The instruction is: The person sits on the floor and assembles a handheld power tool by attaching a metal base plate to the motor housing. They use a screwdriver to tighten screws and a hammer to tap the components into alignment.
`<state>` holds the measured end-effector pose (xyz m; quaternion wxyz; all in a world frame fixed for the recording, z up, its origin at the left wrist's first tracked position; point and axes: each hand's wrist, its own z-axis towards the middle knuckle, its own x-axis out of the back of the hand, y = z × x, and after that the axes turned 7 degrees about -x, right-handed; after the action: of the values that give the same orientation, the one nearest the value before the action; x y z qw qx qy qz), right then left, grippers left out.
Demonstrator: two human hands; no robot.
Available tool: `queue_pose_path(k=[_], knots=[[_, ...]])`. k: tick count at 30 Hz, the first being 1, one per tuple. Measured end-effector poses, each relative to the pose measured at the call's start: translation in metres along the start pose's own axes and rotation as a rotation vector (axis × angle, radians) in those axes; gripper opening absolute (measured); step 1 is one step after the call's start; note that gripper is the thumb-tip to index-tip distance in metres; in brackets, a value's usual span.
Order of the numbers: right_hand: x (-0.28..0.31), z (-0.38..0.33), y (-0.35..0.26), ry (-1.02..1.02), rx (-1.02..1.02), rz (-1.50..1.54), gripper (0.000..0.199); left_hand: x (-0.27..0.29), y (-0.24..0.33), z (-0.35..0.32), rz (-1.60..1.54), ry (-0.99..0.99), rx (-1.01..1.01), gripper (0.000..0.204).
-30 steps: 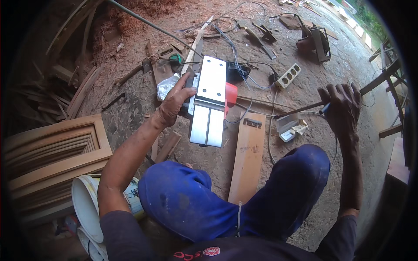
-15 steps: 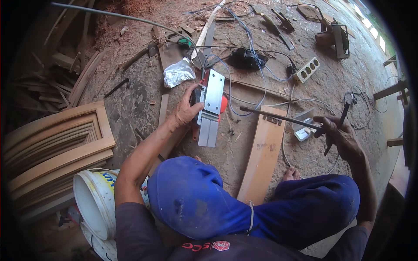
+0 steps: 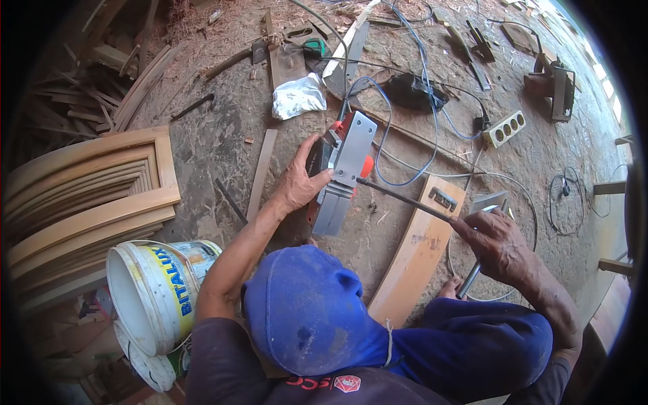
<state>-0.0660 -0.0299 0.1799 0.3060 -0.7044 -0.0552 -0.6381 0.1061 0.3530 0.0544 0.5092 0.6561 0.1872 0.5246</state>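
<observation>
An electric hand planer (image 3: pixel 354 148) with red and black parts is turned so that its flat metal sole faces up. My left hand (image 3: pixel 297 181) grips its left side, thumb at the edge of the sole. A dark T-handle wrench (image 3: pixel 408 199) is held in my right hand (image 3: pixel 496 246), fingers wrapped round it near the crossbar. The wrench tip lies at the planer's right edge, by the gap in the sole; whether it sits in a bolt I cannot tell. Below the rod lies a wooden board (image 3: pixel 415 263) with small dark metal pieces (image 3: pixel 443 198) on it.
White buckets (image 3: pixel 145 297) and stacked curved wooden frames (image 3: pixel 88 202) stand at the left. Cables (image 3: pixel 432 88), a power strip (image 3: pixel 505 129), a silvery crumpled bag (image 3: pixel 299 96) and a dark tool (image 3: pixel 553 88) lie on the far ground. A wooden strip (image 3: pixel 262 172) lies left of the planer.
My right hand has come inward and lower, bringing the wrench tip to the planer's edge. My left hand still holds the planer, and the view has shifted slightly.
</observation>
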Motion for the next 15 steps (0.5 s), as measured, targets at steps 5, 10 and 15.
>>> queue_pose_path(k=[5, 10, 15], knots=[[-0.001, 0.016, 0.000, -0.016, 0.122, -0.067, 0.065, -0.031, -0.017, -0.032, 0.104, 0.194, -0.114, 0.064], [-0.004, 0.024, 0.000, 0.046, 0.207, -0.093, 0.054, -0.032, -0.021, -0.037, 0.180, 0.161, -0.221, 0.062], [-0.006, 0.030, -0.001, 0.043, 0.236, -0.114, 0.048, -0.025, -0.023, -0.038, 0.212, 0.117, -0.233, 0.066]])
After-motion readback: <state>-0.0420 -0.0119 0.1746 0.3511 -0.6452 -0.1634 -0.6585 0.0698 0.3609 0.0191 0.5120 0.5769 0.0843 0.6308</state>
